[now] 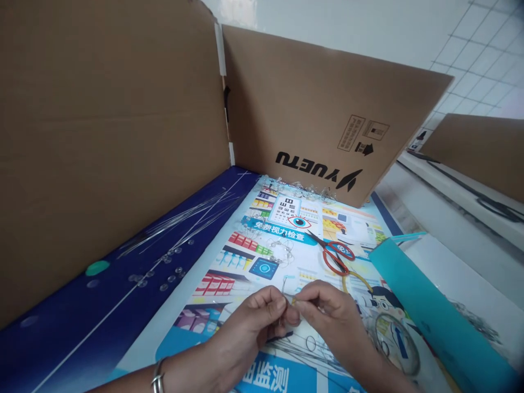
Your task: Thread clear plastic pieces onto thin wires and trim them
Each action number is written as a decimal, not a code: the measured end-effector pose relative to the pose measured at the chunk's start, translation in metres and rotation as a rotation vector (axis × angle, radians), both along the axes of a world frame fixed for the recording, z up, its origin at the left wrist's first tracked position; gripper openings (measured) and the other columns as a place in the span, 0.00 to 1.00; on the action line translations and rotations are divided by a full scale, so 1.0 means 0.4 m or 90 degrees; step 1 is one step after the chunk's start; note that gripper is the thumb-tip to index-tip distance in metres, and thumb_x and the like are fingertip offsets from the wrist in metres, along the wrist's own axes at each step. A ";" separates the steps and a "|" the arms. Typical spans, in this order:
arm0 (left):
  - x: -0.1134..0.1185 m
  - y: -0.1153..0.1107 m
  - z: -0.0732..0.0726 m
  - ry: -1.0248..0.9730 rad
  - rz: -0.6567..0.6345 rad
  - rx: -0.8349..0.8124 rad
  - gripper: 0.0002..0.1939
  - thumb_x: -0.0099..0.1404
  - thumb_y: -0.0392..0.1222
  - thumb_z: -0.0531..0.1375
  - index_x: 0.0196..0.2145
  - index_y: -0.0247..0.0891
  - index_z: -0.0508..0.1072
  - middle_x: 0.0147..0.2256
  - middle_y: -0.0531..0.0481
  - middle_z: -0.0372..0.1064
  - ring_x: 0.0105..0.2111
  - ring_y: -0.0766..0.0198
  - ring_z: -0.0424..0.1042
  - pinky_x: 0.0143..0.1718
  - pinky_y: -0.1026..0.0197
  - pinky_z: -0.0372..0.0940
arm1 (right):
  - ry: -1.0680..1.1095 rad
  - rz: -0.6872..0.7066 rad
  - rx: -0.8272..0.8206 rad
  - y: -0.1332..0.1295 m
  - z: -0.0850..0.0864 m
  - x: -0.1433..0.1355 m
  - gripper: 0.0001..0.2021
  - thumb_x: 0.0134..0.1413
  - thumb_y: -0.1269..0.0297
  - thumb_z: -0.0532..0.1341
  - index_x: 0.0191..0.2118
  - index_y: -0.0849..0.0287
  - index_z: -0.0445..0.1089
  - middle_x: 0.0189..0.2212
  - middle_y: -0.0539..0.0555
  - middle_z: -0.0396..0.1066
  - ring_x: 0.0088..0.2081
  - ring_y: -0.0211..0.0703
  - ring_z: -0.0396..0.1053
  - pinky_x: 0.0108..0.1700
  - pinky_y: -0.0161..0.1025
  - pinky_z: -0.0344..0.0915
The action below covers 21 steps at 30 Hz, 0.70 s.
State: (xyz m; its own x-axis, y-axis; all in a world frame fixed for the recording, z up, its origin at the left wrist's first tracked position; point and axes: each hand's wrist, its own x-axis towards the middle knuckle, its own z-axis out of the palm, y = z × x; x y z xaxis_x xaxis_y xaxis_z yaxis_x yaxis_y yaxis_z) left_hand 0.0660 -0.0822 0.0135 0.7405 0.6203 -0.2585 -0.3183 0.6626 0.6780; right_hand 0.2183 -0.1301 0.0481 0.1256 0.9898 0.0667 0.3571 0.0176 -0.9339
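Note:
A thin wire [284, 285] with a narrow loop at its top rises between my two hands. My left hand [256, 319], with a metal bracelet at the wrist, pinches it between thumb and fingers. Closed in the same way, my right hand [333, 314] meets the left fingertips and grips the wire too; the exact contact is hidden by the fingers. Under the hands lie several loose thin wires [292, 349]. Scissors with red-orange handles [336, 265] lie beyond the right hand, blades toward the far left. A ring of clear beads and wire [280, 252] rests ahead of the hands.
Cardboard panels [327, 98] wall off the left and back. Long wires [184, 218] and clear round beads [164, 286] lie on the blue surface at left, near a green disc [97, 268]. Wire pieces [303, 191] line the back panel. A teal-edged box [434, 305] holds wire pieces at right.

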 end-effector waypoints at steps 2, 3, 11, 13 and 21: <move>0.001 0.000 -0.001 -0.008 0.000 0.005 0.10 0.61 0.43 0.57 0.26 0.35 0.65 0.29 0.48 0.69 0.28 0.68 0.63 0.34 0.63 0.56 | -0.081 -0.035 0.074 0.004 -0.013 -0.002 0.02 0.48 0.70 0.60 0.27 0.58 0.70 0.25 0.50 0.71 0.28 0.37 0.68 0.31 0.34 0.64; 0.001 0.000 -0.001 -0.015 0.001 0.007 0.10 0.62 0.43 0.57 0.26 0.35 0.65 0.29 0.48 0.69 0.28 0.68 0.63 0.35 0.62 0.56 | -0.110 -0.048 0.108 0.005 -0.021 -0.003 0.03 0.48 0.71 0.60 0.27 0.58 0.70 0.25 0.50 0.70 0.28 0.37 0.67 0.31 0.34 0.64; 0.004 -0.001 -0.001 -0.048 0.002 -0.013 0.10 0.63 0.41 0.55 0.25 0.35 0.65 0.28 0.49 0.67 0.28 0.68 0.63 0.33 0.63 0.54 | -0.195 -0.040 0.204 0.001 -0.046 -0.003 0.06 0.50 0.74 0.57 0.27 0.58 0.68 0.25 0.50 0.66 0.28 0.37 0.65 0.30 0.33 0.62; 0.005 -0.002 0.001 -0.056 -0.005 -0.020 0.11 0.64 0.42 0.54 0.25 0.35 0.64 0.25 0.50 0.65 0.27 0.68 0.63 0.32 0.63 0.54 | -0.207 -0.026 0.204 -0.003 -0.044 0.000 0.06 0.50 0.74 0.57 0.28 0.58 0.68 0.25 0.51 0.66 0.29 0.37 0.65 0.31 0.34 0.63; 0.006 0.002 -0.004 -0.057 -0.030 -0.076 0.11 0.64 0.43 0.54 0.26 0.37 0.58 0.20 0.55 0.58 0.20 0.71 0.58 0.22 0.67 0.47 | -0.268 0.014 0.211 -0.001 -0.032 0.025 0.07 0.53 0.72 0.56 0.33 0.58 0.70 0.28 0.52 0.69 0.32 0.38 0.67 0.34 0.34 0.64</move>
